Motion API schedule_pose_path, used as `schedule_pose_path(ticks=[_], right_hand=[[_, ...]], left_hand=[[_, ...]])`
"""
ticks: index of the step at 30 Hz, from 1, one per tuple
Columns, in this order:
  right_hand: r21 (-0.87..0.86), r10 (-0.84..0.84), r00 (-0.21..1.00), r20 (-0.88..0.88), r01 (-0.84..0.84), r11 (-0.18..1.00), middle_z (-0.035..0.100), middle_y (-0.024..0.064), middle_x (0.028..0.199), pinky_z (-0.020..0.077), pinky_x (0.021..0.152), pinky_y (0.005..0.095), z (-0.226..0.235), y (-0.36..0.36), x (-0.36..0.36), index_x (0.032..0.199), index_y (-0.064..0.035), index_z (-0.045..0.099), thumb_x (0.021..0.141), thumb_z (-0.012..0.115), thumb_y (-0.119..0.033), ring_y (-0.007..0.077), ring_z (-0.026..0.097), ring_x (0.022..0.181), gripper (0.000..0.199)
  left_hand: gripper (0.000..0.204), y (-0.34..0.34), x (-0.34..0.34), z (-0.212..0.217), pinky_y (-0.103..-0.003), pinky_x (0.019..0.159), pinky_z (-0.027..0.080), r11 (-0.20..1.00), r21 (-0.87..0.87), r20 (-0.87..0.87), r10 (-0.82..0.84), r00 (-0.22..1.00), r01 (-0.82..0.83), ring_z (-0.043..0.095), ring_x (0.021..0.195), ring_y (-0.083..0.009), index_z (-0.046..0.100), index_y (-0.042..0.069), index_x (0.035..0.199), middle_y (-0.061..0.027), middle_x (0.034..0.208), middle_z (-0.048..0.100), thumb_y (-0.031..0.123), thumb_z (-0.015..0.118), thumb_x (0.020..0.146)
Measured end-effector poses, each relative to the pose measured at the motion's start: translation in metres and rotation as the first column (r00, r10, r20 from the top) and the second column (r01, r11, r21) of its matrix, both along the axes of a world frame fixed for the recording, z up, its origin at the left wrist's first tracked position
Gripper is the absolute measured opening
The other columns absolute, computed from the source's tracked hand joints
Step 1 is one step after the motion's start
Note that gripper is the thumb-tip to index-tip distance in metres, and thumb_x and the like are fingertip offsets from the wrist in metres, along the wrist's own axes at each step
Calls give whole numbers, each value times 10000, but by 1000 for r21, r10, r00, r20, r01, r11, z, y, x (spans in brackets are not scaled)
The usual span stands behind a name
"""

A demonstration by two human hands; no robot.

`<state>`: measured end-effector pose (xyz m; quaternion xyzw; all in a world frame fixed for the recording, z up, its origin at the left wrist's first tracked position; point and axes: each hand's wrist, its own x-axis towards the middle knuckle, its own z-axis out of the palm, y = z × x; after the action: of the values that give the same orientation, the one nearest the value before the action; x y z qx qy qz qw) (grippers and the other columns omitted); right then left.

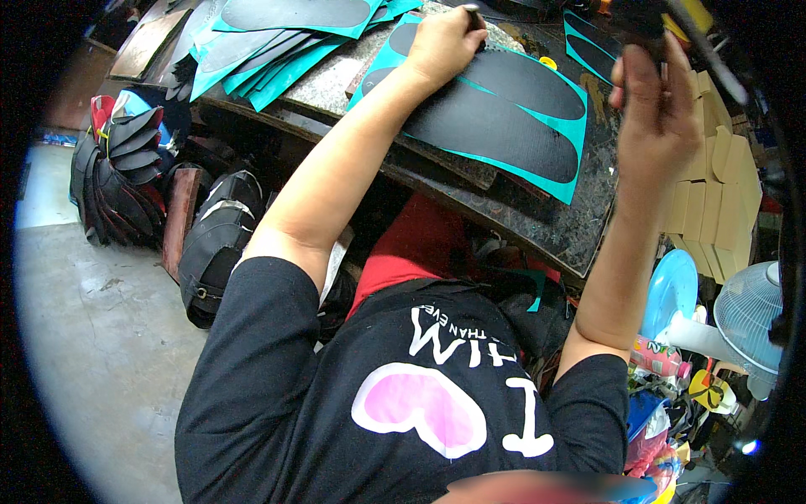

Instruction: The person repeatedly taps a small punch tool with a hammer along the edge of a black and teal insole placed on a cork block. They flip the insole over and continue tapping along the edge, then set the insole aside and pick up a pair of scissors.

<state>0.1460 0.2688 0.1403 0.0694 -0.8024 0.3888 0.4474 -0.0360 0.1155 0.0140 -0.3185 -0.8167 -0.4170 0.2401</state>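
Two hands at work over a teal sheet with black sole shapes on a dark stone surface.

The left hand (443, 44) rests on the upper end of the teal sheet (537, 126), its fingers curled shut around a small dark tool (473, 13) whose tip just shows above the knuckles. The right hand (655, 105) is raised above the surface (537, 223), well clear of the sheet, fingers closed on a dark-handled tool (646, 21) (its head is blurred, so its kind cannot be told). The sheet lies flat, near the surface's front edge. More teal sheets (277, 42) are stacked to the left; tan blocks (714, 193) stand to the right, above a small fan (747, 315).
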Motion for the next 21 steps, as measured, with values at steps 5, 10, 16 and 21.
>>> schedule_pose_path(ticks=[5,10,16,21], right_hand=[[365,-395,823,407,250,897,708,160,913,528,694,454,-48,0,-23,1209,-190,627,946,563,-457,383,679,824,380],[278,-363,799,480,253,926,712,163,921,531,735,418,-66,36,-10,1191,-171,658,943,567,-478,376,681,879,406],[160,-213,918,333,168,973,712,152,1007,531,768,378,-38,30,-4,1201,-124,667,929,621,-445,343,692,896,423],[47,45,999,21,-46,998,655,20,769,442,535,198,5,10,6,1262,-25,620,967,630,-240,49,549,613,364]], left_hand=[[207,13,3,0,-447,715,530,998,60,-51,26,998,-23,664,769,-375,610,8,937,-214,793,659,188,666,850],[257,-6,-6,-3,-428,712,521,913,324,318,141,938,-247,684,760,-322,652,-13,900,-179,804,691,243,655,866],[280,-4,-5,-5,-440,711,518,967,173,297,130,946,-187,675,778,-354,630,-3,885,-188,796,684,274,657,859],[228,2,-1,-5,-456,706,525,970,90,-4,228,974,-227,669,752,-374,610,11,896,-199,786,674,235,645,863]])
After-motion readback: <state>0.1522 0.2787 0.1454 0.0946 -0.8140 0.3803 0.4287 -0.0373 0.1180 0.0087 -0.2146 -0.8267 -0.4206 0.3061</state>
